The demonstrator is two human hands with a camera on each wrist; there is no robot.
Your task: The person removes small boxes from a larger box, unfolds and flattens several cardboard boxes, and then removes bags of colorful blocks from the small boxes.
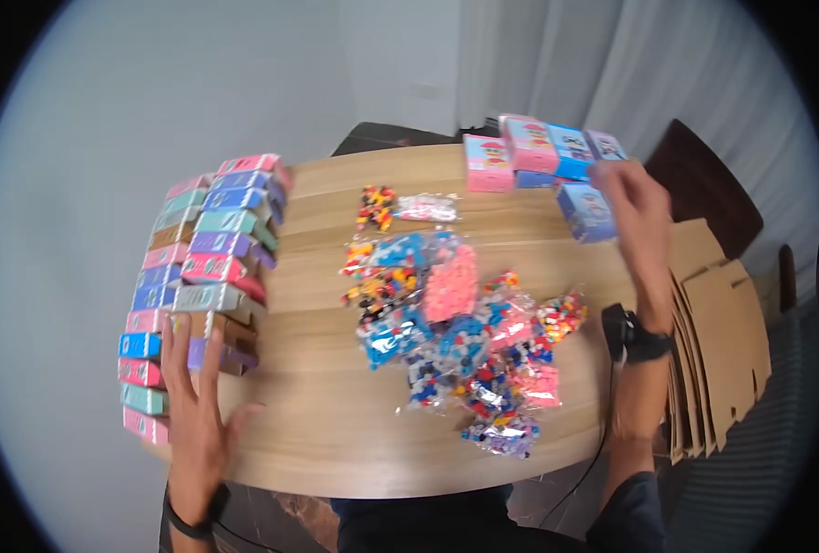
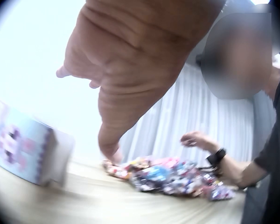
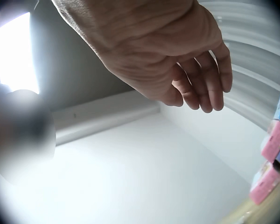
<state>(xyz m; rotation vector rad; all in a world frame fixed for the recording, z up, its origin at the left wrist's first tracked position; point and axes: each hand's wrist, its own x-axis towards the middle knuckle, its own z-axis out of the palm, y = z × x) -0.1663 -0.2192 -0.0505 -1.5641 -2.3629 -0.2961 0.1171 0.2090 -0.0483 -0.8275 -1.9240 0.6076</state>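
Note:
My left hand point(image 1: 196, 415) is over the near end of the left rows of small coloured boxes point(image 1: 228, 244), fingers extended and spread; whether the fingertips touch a box I cannot tell. In the left wrist view that hand point(image 2: 126, 60) holds nothing visible, with a light blue box point(image 2: 21, 144) below it. My right hand point(image 1: 638, 212) is raised beside a blue box point(image 1: 585, 212) at the back right. The right wrist view shows the right hand point(image 3: 177, 60) empty, its fingers loosely bent, with pink boxes point(image 3: 266, 183) at the right edge.
Clear bags of coloured beads or bricks point(image 1: 451, 286) lie in the middle of the wooden table point(image 1: 336, 452). More pink and blue boxes point(image 1: 529, 146) stand at the back right. Flattened cardboard point(image 1: 727, 341) leans at the right edge, near a dark chair point(image 1: 704, 175).

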